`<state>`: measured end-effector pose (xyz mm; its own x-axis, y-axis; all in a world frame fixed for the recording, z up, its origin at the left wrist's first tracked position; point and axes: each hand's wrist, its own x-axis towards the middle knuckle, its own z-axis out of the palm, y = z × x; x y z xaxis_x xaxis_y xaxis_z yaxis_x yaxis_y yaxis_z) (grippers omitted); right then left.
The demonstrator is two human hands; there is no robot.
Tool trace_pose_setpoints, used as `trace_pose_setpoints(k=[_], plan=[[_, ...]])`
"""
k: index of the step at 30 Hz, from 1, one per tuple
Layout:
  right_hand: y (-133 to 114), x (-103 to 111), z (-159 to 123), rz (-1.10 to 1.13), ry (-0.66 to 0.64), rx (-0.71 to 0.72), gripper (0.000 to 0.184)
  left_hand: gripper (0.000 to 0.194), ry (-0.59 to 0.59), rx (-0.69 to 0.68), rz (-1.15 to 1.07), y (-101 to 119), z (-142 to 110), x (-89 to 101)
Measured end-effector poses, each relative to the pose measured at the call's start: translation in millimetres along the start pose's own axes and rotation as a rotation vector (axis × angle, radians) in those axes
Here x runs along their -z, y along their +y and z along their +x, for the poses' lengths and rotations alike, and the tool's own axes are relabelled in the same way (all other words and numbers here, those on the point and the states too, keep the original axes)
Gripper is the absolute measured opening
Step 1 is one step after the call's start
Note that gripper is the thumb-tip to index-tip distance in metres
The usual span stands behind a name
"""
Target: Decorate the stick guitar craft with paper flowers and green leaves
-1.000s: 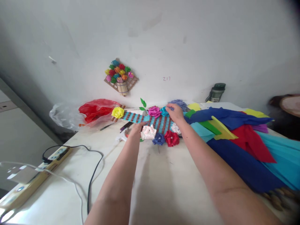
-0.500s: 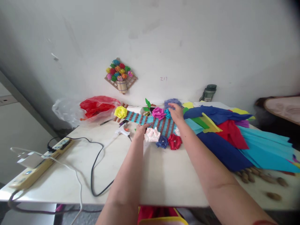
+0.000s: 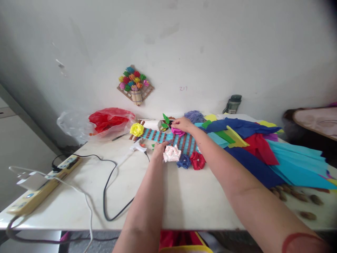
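A slatted mat (image 3: pixel 173 138) lay on the table (image 3: pixel 184 196) before the wall, paper flowers (image 3: pixel 184 160) along its near edge. Paper sheets (image 3: pixel 263 151) spread to its right, a plastic bag (image 3: pixel 110 121) and power strip (image 3: pixel 44 186) to its left.

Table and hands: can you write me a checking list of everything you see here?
Surface: white table, mostly bare near the front edge.
Job's things: striped blue mat with pink flower, white flower, blue flower, red flower, yellow flower.
Clutter: coloured paper sheets, red bag, glue gun.
Fingers: left hand on mat's edge; right hand pinching pink flower.
Cables: black cable, power strip.
Surroundings: wall bouquet, bottle.
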<state>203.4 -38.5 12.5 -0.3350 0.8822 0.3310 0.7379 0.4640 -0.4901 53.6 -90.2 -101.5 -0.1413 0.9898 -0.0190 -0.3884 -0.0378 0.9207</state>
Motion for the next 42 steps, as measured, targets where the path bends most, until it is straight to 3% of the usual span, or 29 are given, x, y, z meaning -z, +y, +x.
trace_pose_setpoints(k=[3, 8, 12, 18, 25, 31, 37, 42], plan=[[-4, -3, 8, 0.007, -0.078, -0.013, 0.021, 0.026, 0.040, -0.088, -0.070, -1, 1, -2.7], [-7, -4, 19, -0.005, -0.200, -0.016, 0.018, 0.026, 0.080, -0.028, -0.078, 0, 1, -6.5], [-5, -6, 25, 0.030, -0.203, -0.029, 0.012, 0.022, 0.095, -0.048, -0.064, 2, -1, -8.9], [0, -7, 30, 0.015, -0.261, -0.004, 0.010, 0.021, 0.020, -0.067, -0.072, 1, 0, -9.1], [-5, 0, 35, 0.006, -0.338, 0.000, 0.009, 0.030, 0.104, -0.076, 0.044, 1, 5, -3.8], [-8, 3, 34, 0.023, -0.403, -0.011, 0.007, 0.027, 0.149, -0.081, 0.020, 2, 3, -3.6], [-9, 1, 33, 0.023, -0.398, -0.053, 0.008, 0.023, 0.067, -0.076, -0.042, 4, 1, -5.8], [-8, -1, 33, 0.051, -0.388, -0.073, 0.009, 0.022, 0.066, -0.054, -0.060, 4, 1, -6.7]])
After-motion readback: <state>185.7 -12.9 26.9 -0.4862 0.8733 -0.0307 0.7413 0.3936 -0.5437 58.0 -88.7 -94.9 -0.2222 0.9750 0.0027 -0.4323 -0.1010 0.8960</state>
